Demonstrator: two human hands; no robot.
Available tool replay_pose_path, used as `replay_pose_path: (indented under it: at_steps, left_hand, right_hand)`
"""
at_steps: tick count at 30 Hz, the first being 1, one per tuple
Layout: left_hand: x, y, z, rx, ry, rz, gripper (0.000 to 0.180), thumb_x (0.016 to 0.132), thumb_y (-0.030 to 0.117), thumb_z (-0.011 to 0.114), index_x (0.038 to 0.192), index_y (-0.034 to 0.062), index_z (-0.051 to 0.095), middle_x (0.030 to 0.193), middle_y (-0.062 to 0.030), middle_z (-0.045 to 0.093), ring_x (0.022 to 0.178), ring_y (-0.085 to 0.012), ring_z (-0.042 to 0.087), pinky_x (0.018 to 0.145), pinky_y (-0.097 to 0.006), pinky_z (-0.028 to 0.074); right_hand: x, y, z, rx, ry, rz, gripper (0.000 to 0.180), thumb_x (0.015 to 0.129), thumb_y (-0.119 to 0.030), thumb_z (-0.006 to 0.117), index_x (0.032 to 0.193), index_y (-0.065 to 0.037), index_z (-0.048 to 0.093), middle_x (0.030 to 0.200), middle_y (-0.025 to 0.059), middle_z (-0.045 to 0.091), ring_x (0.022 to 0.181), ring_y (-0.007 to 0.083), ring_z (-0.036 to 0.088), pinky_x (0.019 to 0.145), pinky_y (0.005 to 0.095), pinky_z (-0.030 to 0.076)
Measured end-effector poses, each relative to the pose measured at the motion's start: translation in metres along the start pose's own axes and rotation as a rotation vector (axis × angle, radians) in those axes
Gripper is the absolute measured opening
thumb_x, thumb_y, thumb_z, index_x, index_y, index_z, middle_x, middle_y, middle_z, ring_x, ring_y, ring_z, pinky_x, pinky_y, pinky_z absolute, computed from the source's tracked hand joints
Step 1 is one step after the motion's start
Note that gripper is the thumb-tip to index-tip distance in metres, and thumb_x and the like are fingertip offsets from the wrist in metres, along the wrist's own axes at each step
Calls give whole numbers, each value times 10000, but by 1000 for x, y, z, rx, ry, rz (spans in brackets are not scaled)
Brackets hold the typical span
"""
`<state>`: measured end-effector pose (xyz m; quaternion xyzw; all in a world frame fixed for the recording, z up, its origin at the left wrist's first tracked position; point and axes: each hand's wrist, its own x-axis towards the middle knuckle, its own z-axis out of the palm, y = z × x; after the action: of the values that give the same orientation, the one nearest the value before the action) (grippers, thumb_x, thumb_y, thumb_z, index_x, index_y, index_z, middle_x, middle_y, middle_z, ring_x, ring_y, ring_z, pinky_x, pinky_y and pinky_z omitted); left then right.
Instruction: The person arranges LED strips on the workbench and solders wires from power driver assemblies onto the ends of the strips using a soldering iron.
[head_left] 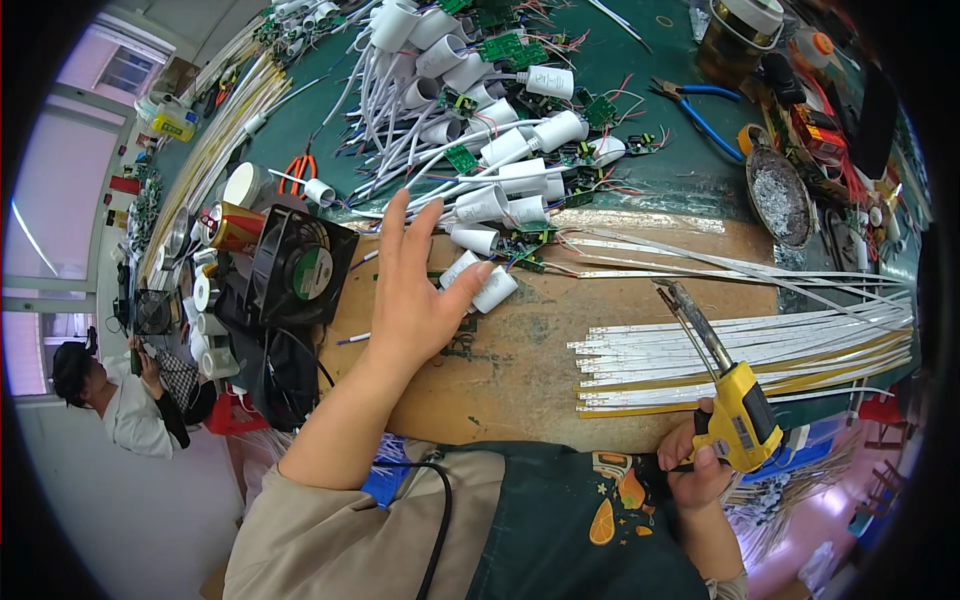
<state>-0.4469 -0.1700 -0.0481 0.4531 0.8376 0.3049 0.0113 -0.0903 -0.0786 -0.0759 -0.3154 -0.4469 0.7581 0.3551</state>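
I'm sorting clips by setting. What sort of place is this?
Most likely a small electronics assembly workshop. The right hand holds a yellow soldering iron, the left hand reaches for white plastic caps wired to green circuit boards, and long LED strips lie on the worn bench.

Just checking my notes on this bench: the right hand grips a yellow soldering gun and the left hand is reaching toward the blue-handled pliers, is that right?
Not quite. The head view shows the left hand reaching, fingers spread, toward the white plastic caps with small green circuit boards, not the blue-handled pliers, which lie far back on the green mat. The right hand does grip the yellow soldering gun.
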Motion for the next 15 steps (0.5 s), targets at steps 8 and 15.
replay_pose_path:
  at_steps: [8, 15]
  left_hand:
    - [12, 9, -10, 105, 119, 27, 606, 809, 248, 799, 1326, 39, 563, 1499, -234, 391, 1362, -411, 406, 1097, -470, 372]
    - [54, 33, -4, 117, 234, 349, 369, 787, 111, 772, 1139, 61, 673, 1219, -128, 636, 1225, -342, 539, 1067, -516, 384]
  right_hand:
    - [1, -1, 0, 21, -19, 8, 636, 879, -323, 696, 1342, 22, 429, 663, 39, 481, 523, 147, 481, 470, 292, 445]
    - [1, -3, 1, 38, -37, 3, 628, 887, -316, 703, 1348, 14, 432, 675, 53, 488, 528, 158, 485, 480, 301, 449]
